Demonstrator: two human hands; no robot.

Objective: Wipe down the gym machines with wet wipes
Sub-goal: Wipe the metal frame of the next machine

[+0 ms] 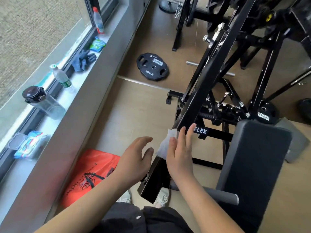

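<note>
Head view: my flat right hand [180, 155] presses the wipe [165, 143] on the frame bar [202, 91], mid-wipe; my left hand [134, 158] hangs empty. I'd slide upward next.

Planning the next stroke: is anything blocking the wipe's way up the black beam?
Nothing visible does. The right hand presses the wet wipe on the black beam, whose face looks bare up to the chrome pin.
</note>
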